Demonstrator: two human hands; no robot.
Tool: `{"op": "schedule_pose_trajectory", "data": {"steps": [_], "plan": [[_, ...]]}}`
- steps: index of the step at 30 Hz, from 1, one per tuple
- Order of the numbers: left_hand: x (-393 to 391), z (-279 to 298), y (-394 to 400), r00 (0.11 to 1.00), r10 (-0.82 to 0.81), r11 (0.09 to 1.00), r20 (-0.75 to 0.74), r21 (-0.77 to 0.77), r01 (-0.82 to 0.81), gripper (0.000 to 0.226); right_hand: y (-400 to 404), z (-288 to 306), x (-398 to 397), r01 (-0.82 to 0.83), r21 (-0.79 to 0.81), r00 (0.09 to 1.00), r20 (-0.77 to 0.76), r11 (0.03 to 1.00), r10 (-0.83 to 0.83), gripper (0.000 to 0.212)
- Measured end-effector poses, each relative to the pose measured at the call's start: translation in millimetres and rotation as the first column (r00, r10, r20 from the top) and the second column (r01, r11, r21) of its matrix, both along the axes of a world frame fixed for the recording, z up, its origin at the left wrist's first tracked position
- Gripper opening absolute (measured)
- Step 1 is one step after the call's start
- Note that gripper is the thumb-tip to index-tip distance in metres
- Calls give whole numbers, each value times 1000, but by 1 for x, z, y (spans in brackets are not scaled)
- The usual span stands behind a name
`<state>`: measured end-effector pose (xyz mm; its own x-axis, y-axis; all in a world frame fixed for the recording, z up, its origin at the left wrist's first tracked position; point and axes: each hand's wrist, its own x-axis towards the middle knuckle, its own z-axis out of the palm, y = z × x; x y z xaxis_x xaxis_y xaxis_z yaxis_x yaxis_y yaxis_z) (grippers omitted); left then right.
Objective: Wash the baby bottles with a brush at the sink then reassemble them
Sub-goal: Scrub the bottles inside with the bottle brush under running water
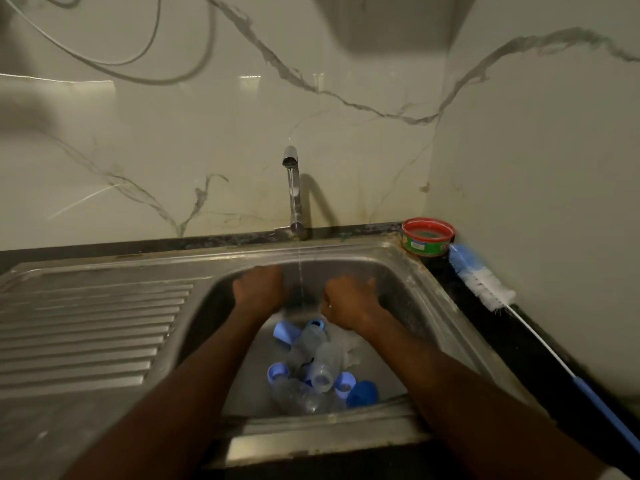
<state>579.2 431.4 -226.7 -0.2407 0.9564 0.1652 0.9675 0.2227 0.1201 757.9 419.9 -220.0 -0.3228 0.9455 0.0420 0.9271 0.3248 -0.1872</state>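
Observation:
Several clear baby bottles (320,367) lie in a heap on the floor of the steel sink (349,249), mixed with blue collar rings (277,372) and a darker blue cap (362,394). Both my hands reach into the basin under the thin running stream. My left hand (258,289) is left of the water and my right hand (349,303) right of it, knuckles up. A blurred grey shape sits between them; the fingers are hidden, so whether either hand holds anything is unclear. The bottle brush (483,284), with blue-and-white bristles and a long blue handle, lies on the dark counter at the right.
The chrome faucet (293,188) stands behind the basin with water running. A red and green tub (428,237) of liquid sits at the back right corner by the brush head. The ribbed steel drainboard (86,323) spreads left of the basin. Marble walls close the back and right.

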Motion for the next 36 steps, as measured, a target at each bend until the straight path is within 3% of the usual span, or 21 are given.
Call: {"op": "schedule_pose_trajectory", "data": {"steps": [4,6,11,14,18,21,27,36], "plan": [[-4,-19,-31,999,36,960,20,-278,-29,30,-12,15,9,72,60,995,60,996,-76,18],[-4,-25,-37,1000,17,967,1,-253,-16,32,-16,26,17,103,136,989,87,985,-116,23],[-3,-36,-27,986,-167,960,-19,-233,158,40,-23,55,65,304,295,950,-25,906,-311,16],[4,-41,-17,962,-272,938,-11,-226,262,44,-36,68,111,506,275,861,-100,818,-499,17],[16,-44,-14,931,-365,913,-20,-203,354,37,-64,65,167,632,210,769,-46,746,-638,26],[20,-49,-13,930,-348,927,-122,-192,322,36,-78,51,182,645,181,758,-28,743,-651,37],[13,-61,-12,903,-396,886,-170,-329,326,48,-84,34,175,624,223,765,21,749,-644,33],[29,-67,-11,836,-424,884,-348,-359,300,66,-87,30,168,616,134,787,-150,776,-599,45]]}}
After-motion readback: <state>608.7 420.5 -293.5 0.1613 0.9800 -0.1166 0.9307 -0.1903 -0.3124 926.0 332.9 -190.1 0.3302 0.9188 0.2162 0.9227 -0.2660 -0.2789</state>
